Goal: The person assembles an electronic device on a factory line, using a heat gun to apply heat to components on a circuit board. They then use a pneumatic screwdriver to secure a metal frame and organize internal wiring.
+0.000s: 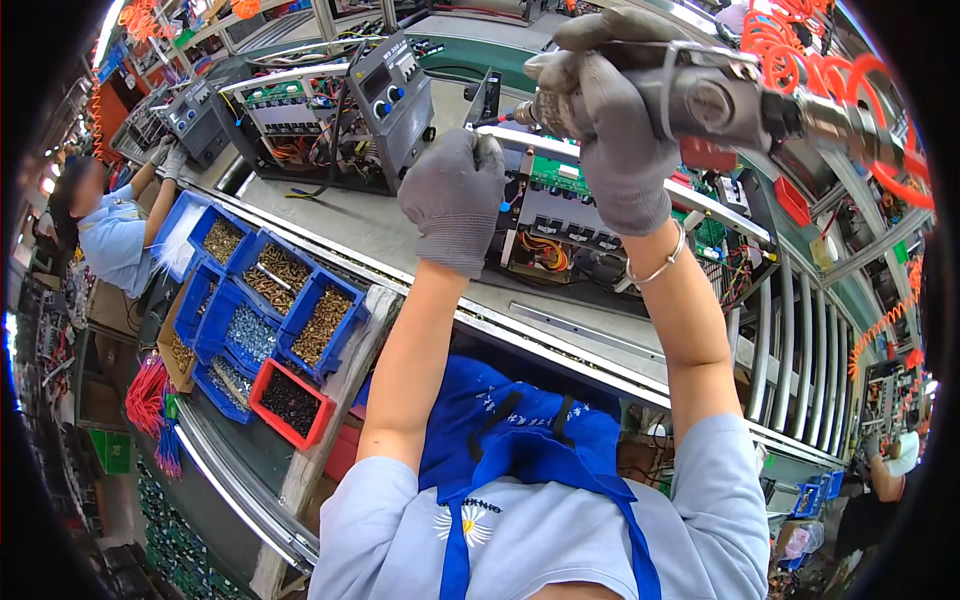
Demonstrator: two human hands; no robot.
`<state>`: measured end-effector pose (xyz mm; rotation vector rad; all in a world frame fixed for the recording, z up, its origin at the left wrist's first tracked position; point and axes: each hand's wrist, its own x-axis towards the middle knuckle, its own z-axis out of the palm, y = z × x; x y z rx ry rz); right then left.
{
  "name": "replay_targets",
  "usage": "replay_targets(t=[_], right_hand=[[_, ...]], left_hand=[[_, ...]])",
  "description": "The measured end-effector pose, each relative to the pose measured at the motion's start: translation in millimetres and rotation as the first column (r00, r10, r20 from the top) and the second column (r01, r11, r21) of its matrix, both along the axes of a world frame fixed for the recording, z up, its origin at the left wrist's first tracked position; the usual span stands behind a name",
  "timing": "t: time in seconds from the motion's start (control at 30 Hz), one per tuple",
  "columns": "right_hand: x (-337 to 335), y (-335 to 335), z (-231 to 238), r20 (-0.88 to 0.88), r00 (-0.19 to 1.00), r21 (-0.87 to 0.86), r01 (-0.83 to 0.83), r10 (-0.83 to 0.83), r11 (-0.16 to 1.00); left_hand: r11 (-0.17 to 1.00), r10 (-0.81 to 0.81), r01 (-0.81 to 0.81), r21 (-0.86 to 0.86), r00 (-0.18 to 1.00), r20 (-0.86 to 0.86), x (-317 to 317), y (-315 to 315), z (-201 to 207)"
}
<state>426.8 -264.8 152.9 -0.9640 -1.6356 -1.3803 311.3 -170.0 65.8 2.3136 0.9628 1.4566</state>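
In my gloved right hand (622, 140) is a silver-grey pneumatic screwdriver (708, 103), held level with its tip pointing left. My fingers wrap around its body. The tip comes close to a small dark upright plate at the top corner of an open machine chassis (562, 212), which shows green circuit boards, wires and a metal top rail. Just left of that tip, my gloved left hand (455, 195) is closed at the chassis corner. Its fingertips face away, so what they pinch is hidden. A red coiled air hose (868, 90) runs from the screwdriver's back end.
Another open machine with a grey knobbed front panel (392, 100) stands left on the bench. Blue bins (335, 345) of screws and small fittings, plus a red bin (318, 425), sit at the lower left. Metal rollers (800, 350) lie right. A co-worker (115, 235) works far left.
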Motion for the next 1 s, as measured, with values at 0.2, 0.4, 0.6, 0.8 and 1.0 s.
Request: replay_targets(t=[0.2,0.4,0.6,0.8,1.0], right_hand=[[-16,22,28,-0.732,0.560,0.001,-0.568,0.388,0.823],[-31,55,63,-0.872,0.206,0.189,-0.694,0.444,0.694],[-6,96,80,-0.921,0.222,0.064,-0.724,0.320,0.687],[-10,101,81,-0.978,0.154,-0.023,-0.746,0.139,0.666],[9,117,79,-0.810,0.526,-0.140,-0.600,0.257,0.788]], left_hand=[[0.994,-0.044,0.038,0.098,0.997,0.062,-1,4,-9],[0.999,-0.041,0.039,0.028,0.998,0.056,7,-3,-20],[0.993,-0.087,0.076,0.087,0.988,0.127,11,0,-20],[0.994,-0.094,0.100,-0.043,0.988,0.120,8,-2,-19],[0.996,-0.089,0.086,0.026,0.982,0.168,11,-6,-16]])
